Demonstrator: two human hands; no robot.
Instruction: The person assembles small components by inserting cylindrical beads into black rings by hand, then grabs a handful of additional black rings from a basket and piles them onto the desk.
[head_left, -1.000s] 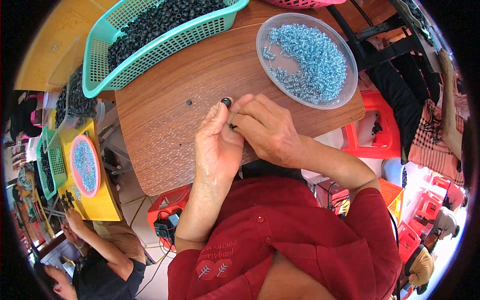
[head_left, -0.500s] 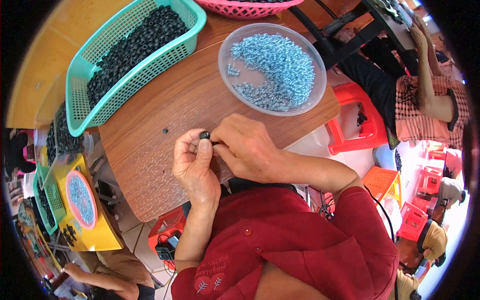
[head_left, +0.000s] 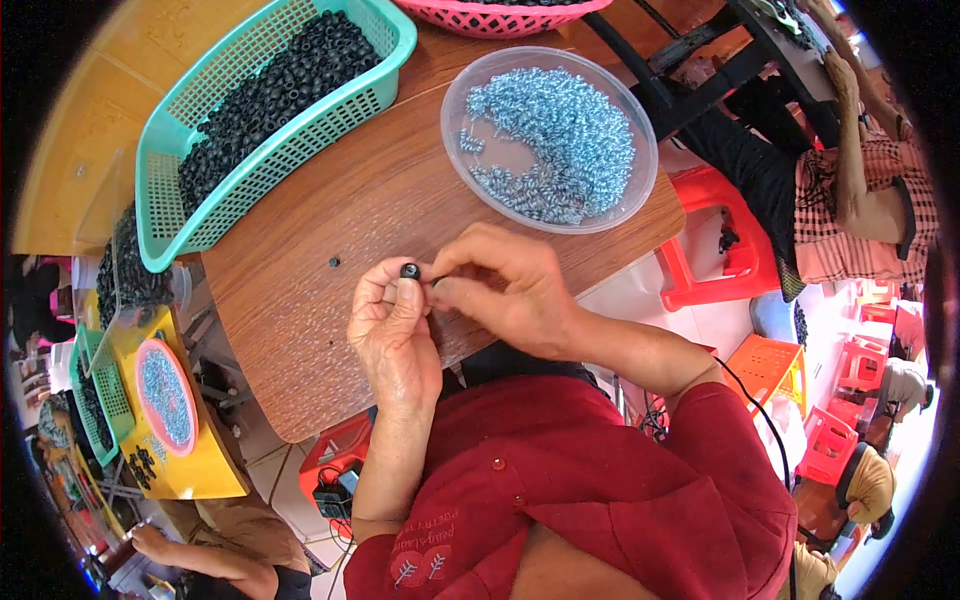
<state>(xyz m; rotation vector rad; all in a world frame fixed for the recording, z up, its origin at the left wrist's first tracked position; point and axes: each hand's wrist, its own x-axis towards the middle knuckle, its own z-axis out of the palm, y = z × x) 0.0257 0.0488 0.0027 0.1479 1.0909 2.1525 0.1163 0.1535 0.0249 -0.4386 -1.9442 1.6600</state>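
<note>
My left hand [head_left: 396,335] pinches a small black cylindrical plastic part [head_left: 409,271] between thumb and fingers, its hollow end facing up. Just to its right, my right hand [head_left: 515,292] is closed, with thumb and forefinger together on a small dark piece [head_left: 437,282] that mostly hides behind the fingertips. Both hands are over the near side of the wood-patterned table [head_left: 290,340]. Beyond them stands a round clear tub [head_left: 648,170] of small pale-blue coil springs [head_left: 565,135]. A teal slotted basket [head_left: 300,128] at the far left is heaped with small black parts [head_left: 275,95].
One loose dark piece [head_left: 335,262] lies on the table. A pink basket [head_left: 500,18] stands at the far edge. Red plastic stools [head_left: 725,245] are at the right, where another person works. To the left, a yellow table [head_left: 205,480] carries a pink tray [head_left: 167,398] of springs.
My right hand has drawn slightly away from the black part, and its fingers have changed their pose around the dark piece. My left hand keeps its hold in nearly the same place.
</note>
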